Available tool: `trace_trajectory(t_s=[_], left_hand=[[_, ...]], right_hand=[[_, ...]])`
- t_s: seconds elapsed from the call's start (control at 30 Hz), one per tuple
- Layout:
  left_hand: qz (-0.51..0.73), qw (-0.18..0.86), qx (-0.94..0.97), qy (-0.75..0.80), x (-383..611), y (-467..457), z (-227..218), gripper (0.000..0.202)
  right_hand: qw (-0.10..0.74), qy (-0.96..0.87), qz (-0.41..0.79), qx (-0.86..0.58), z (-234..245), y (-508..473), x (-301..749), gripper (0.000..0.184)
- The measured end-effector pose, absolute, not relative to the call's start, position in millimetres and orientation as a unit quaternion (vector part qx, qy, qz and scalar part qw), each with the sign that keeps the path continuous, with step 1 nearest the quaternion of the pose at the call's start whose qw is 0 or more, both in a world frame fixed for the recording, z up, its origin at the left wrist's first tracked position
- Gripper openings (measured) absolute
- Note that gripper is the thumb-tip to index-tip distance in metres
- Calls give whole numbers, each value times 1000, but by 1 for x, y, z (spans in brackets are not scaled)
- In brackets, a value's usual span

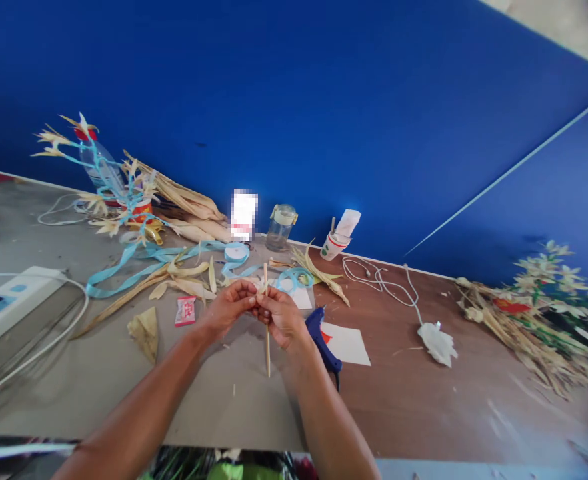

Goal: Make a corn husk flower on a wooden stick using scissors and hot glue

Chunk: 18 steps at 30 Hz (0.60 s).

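My left hand [233, 308] and my right hand [283, 316] meet fingertip to fingertip above the table. A slim wooden stick [268, 357], like a chopstick, stands nearly upright in my right hand, its top and lower end showing past the fingers. My left fingers are pinched together against the stick; what lies between them is too small to make out, perhaps a pale scrap. Just right of my right wrist lies a blue glue gun [320, 339], partly over a white card [349, 345]. Pale dried corn husks [187, 270] are spread beyond my left hand.
Light-blue ribbon [119, 270] trails from a roll [237, 252]. A red packet [185, 311] and a husk piece [145, 333] lie left. Behind stand a lidded jar [280, 228] and a paper cup [333, 247]. A power strip [17, 300] is left; husk flowers [549, 280] are right.
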<state>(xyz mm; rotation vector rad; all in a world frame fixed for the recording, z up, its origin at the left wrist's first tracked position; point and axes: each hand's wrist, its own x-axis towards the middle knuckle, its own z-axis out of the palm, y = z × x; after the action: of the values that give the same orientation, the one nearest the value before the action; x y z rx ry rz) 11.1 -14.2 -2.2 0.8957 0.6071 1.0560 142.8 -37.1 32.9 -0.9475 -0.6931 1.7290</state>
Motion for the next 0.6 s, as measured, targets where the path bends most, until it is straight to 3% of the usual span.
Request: trace_trajectory(t_s=[0.37, 0.6], left_hand=[[504, 681, 425, 320, 14, -16, -1, 31], [481, 709, 406, 317, 12, -17, 2, 29]], right_hand=[[523, -291, 690, -407, 24, -34, 136, 22], [495, -259, 729, -396, 22, -34, 141, 31]])
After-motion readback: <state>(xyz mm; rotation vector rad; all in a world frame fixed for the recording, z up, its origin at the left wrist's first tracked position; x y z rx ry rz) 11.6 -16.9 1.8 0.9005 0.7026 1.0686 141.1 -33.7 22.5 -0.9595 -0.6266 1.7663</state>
